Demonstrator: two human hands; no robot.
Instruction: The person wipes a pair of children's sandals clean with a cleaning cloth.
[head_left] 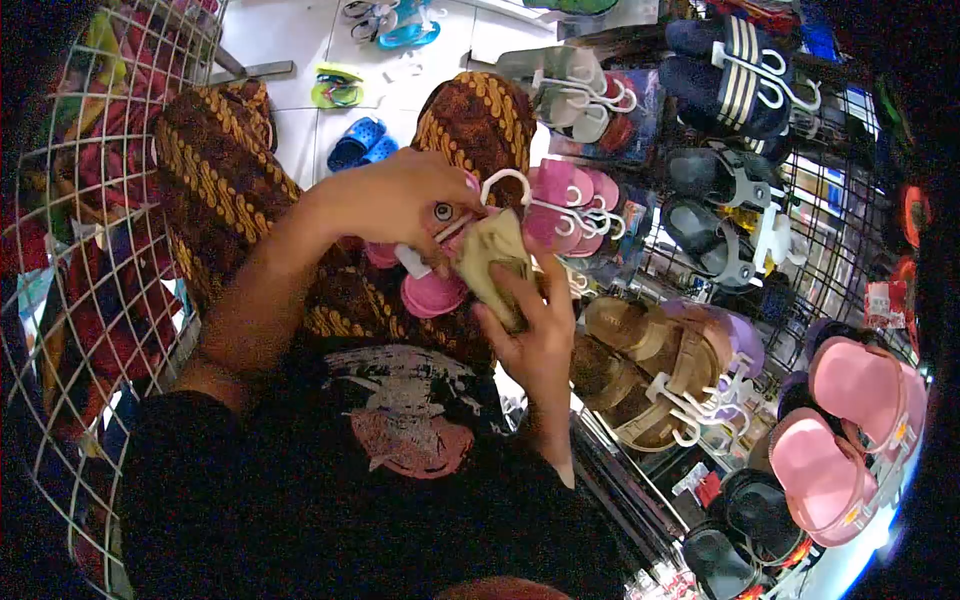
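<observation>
White-tiled floor (270,40) up top in the head view, a wire grid (103,215) down the left side, racked footwear all down the right, and in the middle of it, on the lap, the small pink clogs (433,293), our landmark. Now the yellowish cloth (490,245): it sits just right of the clogs, close against them, its long axis slanting from the white hanger (507,175) down toward the wearer's body. The right hand (540,315) is the nearer one, closed on the cloth, thumb and fingers narrow around its lower part. The left hand (400,195) comes across from the other side, fingers bent down over the clogs beside the cloth's left edge; what its fingertips pinch is hidden, no telling from here. And the count: one cloth, one hanger standing up by the hands, and two rounded clog ends showing on the lap, the rest covered. Beyond the clogs, on the floor, two blue clogs (362,143). To the right and farther out, two navy striped slides (690,95); to the right and nearer the body, two brown sandals (620,325), and past them two larger pink clogs (815,465).
</observation>
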